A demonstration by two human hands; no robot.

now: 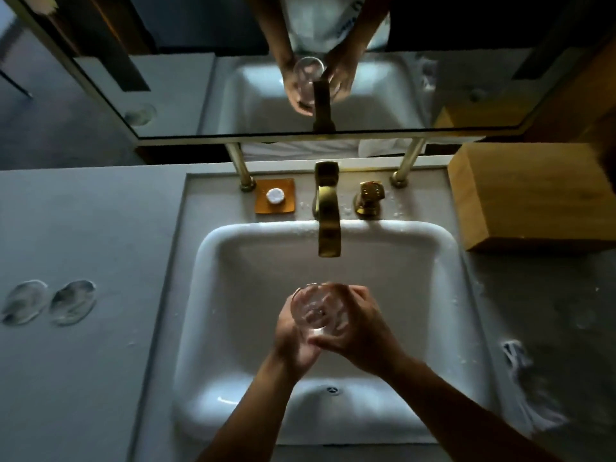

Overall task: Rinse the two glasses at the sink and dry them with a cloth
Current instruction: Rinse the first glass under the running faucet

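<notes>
Glass item: clear round drinking tumbler (316, 308), held over the white rectangular basin (213, 255), below the brass spout (328, 228).
Left hand (295, 341): curled beneath the base.
Right hand (358, 323): wrapped round the wall.
Handling: judged wet, slippery, fragile; best gripped round the wall.
Room: open bowl all round; spout tip close above the rim.

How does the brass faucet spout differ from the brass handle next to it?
The faucet spout is long and flat-sided, while the handle is short and knob-like. The spout reaches out over the sink basin; the handle stays on the counter ledge behind the rim, right of the spout. Both share a brass-gold finish and have water droplets around their bases.
</notes>
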